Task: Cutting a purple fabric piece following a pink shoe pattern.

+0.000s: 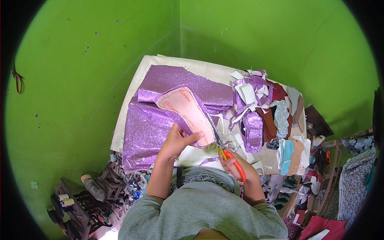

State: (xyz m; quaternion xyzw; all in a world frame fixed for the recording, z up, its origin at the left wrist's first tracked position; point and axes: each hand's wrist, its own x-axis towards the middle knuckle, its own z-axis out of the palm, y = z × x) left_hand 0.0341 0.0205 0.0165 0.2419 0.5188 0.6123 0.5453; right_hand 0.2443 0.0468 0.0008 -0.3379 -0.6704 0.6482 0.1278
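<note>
My left hand grips the heel end of a pale pink shoe insole, thumb on top. Purple glitter material shows around the edge of the insole. In my right hand are scissors with orange and yellow handles. Their blades lie along the insole's right edge, pointing up and away from me; how far they are parted I cannot make out. Beneath the insole, a large sheet of purple glitter material spreads over the left of the white table, with a folded part behind.
White and purple offcuts are heaped at the table's right, beside purple glitter pieces, brown pieces and turquoise pieces. Green walls meet behind the table. Scraps cover the floor; a wooden rack stands lower left.
</note>
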